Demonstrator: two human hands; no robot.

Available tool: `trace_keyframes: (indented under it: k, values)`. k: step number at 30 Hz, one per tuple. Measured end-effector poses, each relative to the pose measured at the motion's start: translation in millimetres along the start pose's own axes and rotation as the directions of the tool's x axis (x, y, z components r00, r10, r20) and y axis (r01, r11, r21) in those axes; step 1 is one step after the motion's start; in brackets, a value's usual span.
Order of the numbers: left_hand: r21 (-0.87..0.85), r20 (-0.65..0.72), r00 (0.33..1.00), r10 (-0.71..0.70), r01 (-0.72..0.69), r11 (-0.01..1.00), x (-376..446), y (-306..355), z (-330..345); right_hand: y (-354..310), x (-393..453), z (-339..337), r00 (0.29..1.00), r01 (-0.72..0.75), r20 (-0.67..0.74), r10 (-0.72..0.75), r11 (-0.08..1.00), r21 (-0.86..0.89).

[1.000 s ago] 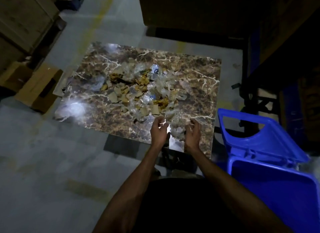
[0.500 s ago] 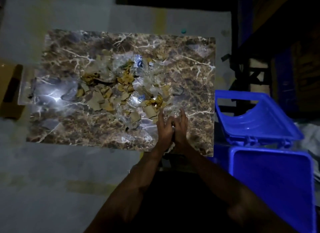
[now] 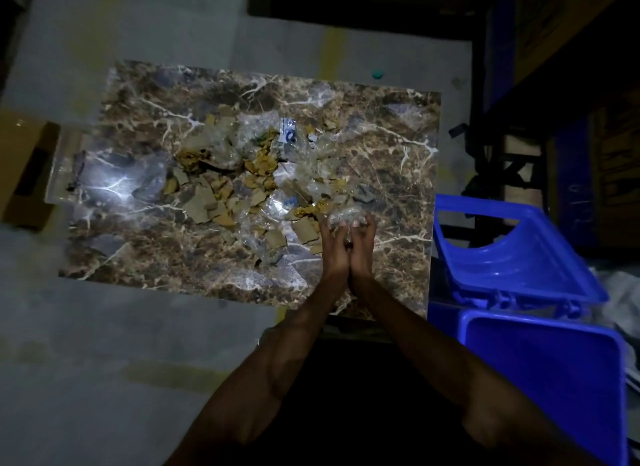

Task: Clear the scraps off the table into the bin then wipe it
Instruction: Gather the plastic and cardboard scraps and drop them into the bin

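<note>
- Left hand (image 3: 334, 254) and right hand (image 3: 362, 250) press together, fingers cupped around a clump of clear crinkled plastic scraps (image 3: 346, 217).
- Torn brown cardboard scraps (image 3: 207, 205) lie left of the fingertips on the brown marble-patterned table (image 3: 398, 153).
- Open blue plastic bin (image 3: 540, 372) stands to their right.

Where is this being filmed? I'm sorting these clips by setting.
Probably a warehouse or storeroom: a bare concrete floor with faded yellow line markings, a cardboard box beside the marble-patterned table, and a blue bin on the right.
</note>
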State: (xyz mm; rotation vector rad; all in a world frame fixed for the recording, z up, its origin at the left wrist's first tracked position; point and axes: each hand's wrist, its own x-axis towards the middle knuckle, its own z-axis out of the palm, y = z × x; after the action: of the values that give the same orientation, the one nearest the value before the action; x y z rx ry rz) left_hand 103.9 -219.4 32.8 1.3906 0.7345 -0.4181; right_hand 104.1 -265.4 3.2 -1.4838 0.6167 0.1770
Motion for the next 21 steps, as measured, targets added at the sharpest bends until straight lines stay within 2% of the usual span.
trace_keyframes:
  k: [3,7,9,15,21]
  values:
    - [-0.136,-0.104,0.993,0.056,-0.070,0.988,-5.5,13.5,7.9,-17.5,-6.3,-6.2,1.000,-0.002,0.019,0.003,1.000,-0.026]
    - [-0.174,-0.131,0.981,0.144,-0.166,0.971,-13.5,12.8,9.0,-28.0,-18.9,-19.0,0.996,0.015,0.085,-0.013,1.000,-0.020]
    - [-0.154,-0.155,0.973,0.173,-0.197,0.968,-19.9,6.5,8.4,-28.8,-28.5,-26.0,0.993,0.040,0.109,-0.041,0.999,0.006]
    - [-0.083,-0.163,0.977,0.139,-0.154,0.985,-61.1,-9.1,9.5,-23.2,-65.7,-39.4,0.992,0.047,0.117,-0.049,0.999,0.022]
    - [-0.035,-0.120,0.968,0.219,-0.224,0.974,-110.3,-17.8,10.7,-25.0,-104.7,-59.5,0.981,0.166,0.080,-0.176,0.979,0.115]
